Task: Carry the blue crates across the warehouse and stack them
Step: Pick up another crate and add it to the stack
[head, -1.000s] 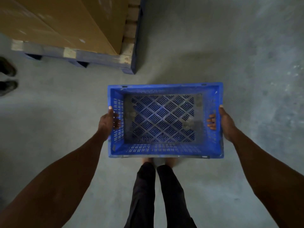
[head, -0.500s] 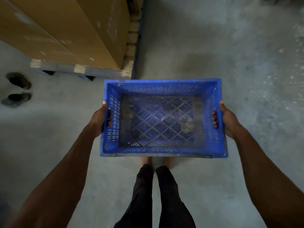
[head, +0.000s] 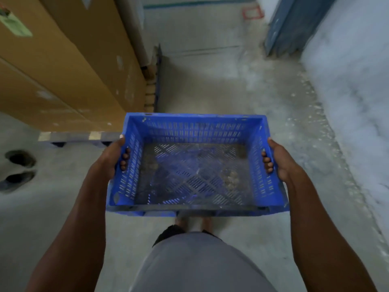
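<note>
I hold one empty blue crate level in front of my waist, above the concrete floor. It has slotted walls and a perforated bottom with some dirt on it. My left hand grips the handle slot in its left wall, fingers poking through to the inside. My right hand grips the right wall the same way. No other blue crate is in view.
Tall cardboard boxes on a wooden pallet fill the left side. A pair of dark shoes lies on the floor at far left. A whitish wall and a blue panel stand on the right; a floor aisle runs ahead between them.
The view has lifted from straight down to forward, showing the aisle ahead. The crate stays in both hands and now sits closer to my body. The pallet has slid left.
</note>
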Demonstrator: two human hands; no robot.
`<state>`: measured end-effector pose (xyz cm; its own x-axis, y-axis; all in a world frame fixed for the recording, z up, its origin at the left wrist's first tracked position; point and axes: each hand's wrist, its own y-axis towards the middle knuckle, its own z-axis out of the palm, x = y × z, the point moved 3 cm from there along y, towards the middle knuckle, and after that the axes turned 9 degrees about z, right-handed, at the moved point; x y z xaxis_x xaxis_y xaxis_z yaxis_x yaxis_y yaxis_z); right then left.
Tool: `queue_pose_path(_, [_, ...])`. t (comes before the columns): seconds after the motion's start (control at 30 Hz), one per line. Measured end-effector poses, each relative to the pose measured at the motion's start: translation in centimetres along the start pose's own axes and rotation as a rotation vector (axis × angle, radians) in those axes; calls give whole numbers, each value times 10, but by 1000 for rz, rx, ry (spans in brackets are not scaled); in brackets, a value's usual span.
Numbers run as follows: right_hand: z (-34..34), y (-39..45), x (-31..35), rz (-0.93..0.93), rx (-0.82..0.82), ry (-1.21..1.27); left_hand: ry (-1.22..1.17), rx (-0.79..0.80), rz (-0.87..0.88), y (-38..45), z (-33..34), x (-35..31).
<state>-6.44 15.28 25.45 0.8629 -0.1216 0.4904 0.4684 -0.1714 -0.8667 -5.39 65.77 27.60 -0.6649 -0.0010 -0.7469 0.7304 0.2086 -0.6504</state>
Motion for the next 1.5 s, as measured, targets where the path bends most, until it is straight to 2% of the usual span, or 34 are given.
queue_pose_path(0.2, [-49,-44,-40,-13,-104,138,132,143,45,2,49,-28])
queue_pose_path(0.43, [-96,-109,-118,-7,-321,374,310,391,113,8,136,-54])
queue_pose_path(0.6, [-114,-153,-198,0,-441,597,450,592,189,-4,207,-65])
queue_pose_path(0.8, [-118,-231,-321,15,-651,884,642,827,323,-73,317,-49])
queue_pose_path(0.97, [-96,-316,-440,9,-847,1129,788,1087,389,-165,394,3])
queue_pose_path(1.13, [-54,-391,-561,55,-983,1337,933,1318,423,-280,435,78])
queue_pose_path(1.27, [-8,-454,-657,114,-1107,1474,1030,1479,475,-387,441,153])
queue_pose_path(1.5, [90,-567,-824,193,-1302,1725,1219,1758,468,-578,408,321])
